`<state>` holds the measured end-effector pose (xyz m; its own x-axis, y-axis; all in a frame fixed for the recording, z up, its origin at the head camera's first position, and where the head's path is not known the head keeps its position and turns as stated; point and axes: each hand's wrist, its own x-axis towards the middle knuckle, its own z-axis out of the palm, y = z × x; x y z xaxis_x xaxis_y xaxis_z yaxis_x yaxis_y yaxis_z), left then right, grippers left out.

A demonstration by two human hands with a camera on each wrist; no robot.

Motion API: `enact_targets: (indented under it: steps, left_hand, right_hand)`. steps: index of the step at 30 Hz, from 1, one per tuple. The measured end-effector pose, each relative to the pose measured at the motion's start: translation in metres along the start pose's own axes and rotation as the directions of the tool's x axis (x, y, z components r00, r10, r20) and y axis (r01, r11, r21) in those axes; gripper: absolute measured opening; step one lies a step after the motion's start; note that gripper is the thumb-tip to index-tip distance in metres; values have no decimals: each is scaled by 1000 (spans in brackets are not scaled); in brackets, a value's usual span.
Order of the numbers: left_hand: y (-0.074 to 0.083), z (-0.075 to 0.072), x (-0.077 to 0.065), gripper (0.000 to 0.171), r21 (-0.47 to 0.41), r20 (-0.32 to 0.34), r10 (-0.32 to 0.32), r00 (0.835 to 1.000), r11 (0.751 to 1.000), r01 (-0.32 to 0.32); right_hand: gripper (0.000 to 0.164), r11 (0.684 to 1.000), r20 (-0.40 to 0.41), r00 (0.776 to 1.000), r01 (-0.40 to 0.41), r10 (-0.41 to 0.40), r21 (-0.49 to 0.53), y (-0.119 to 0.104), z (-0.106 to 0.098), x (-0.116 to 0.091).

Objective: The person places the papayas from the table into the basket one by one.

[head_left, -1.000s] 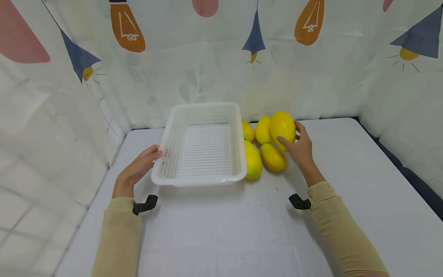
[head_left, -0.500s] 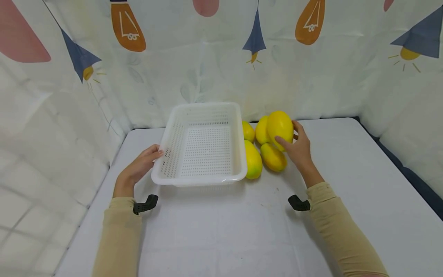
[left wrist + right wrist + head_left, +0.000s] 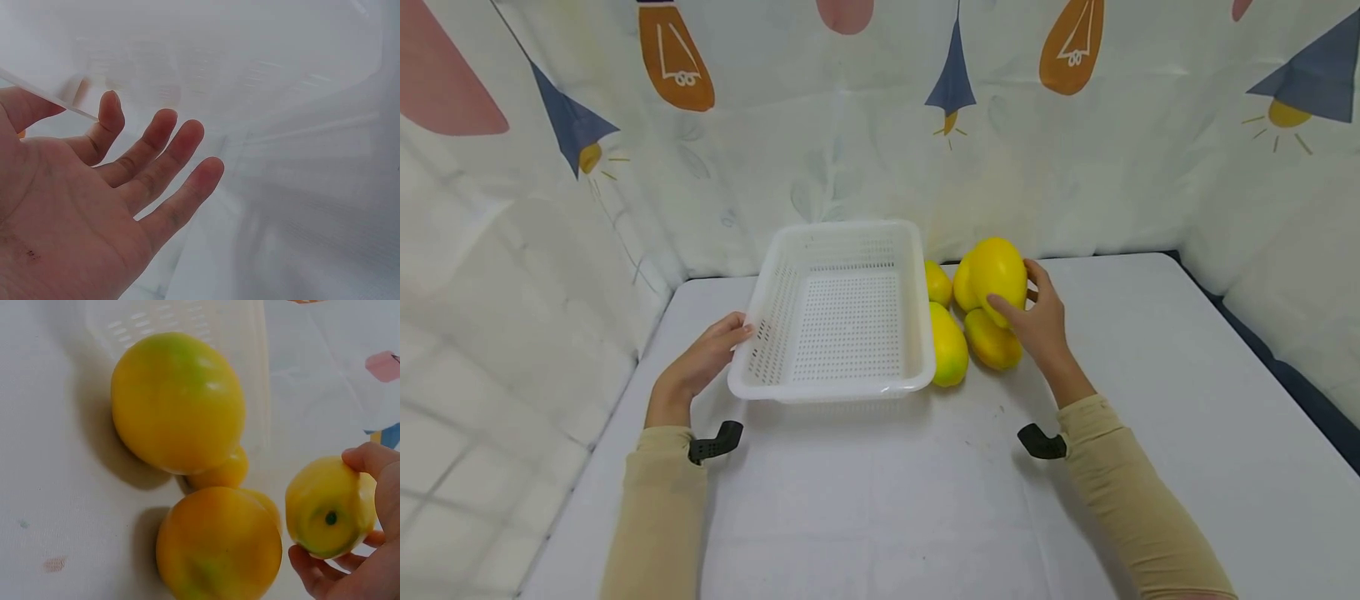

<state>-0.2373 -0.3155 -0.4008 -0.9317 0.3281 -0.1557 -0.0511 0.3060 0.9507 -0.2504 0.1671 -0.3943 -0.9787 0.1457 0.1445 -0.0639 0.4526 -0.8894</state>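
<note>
A white perforated plastic basket [image 3: 831, 392] is tilted toward me on the left half of the table. My left hand [image 3: 703, 357] pinches its left rim between thumb and index finger; the other fingers stretch out beneath it in the left wrist view. In my right hand [image 3: 1041, 321] is a yellow mango [image 3: 1002, 271], gripped from the right side and raised over the other fruit. Around it lie several more mangoes: a greenish-yellow mango [image 3: 949, 348] against the basket, a smaller mango [image 3: 995, 342] nearest me, and others behind, partly hidden by the basket and the held mango.
A white cloth covers the table [image 3: 880, 500]. Behind it hangs a pale curtain [image 3: 865, 150] printed with lamps and bulbs, close to the back edge. Dark fabric [image 3: 1277, 358] shows along the right table edge.
My right hand has moved a little to the left with the mango, which now covers more of the mango behind it. The left hand and basket have stayed put.
</note>
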Motion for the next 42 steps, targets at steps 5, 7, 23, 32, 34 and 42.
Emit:
enact_targets:
  steps: [5, 7, 23, 32, 34, 42]
  left_hand:
    - [1, 0, 0, 33, -5, 1, 0, 1000, 1000, 0]
    - [1, 0, 1, 33, -1, 1, 1, 1000, 1000, -1]
    - [2, 0, 0, 36, 10, 2, 7, 1000, 1000, -7]
    - [1, 1, 0, 35, 8, -12, -15, 1000, 1000, 15]
    - [0, 0, 0, 36, 7, -10, -14, 1000, 1000, 14]
    - [-2, -1, 2, 35, -2, -2, 1, 1000, 1000, -1]
  right_hand:
    - [84, 1000, 7, 1000, 13, -13, 16, -3, 1, -1]
    - [84, 1000, 11, 1000, 14, -14, 18, -4, 2, -2]
    - [81, 997, 30, 997, 70, -71, 41, -13, 4, -6]
    - [84, 993, 48, 993, 105, -107, 48, -19, 7, -7]
    - [84, 993, 51, 993, 107, -110, 49, -20, 8, -7]
    - [84, 992, 63, 991, 117, -121, 53, -25, 9, -9]
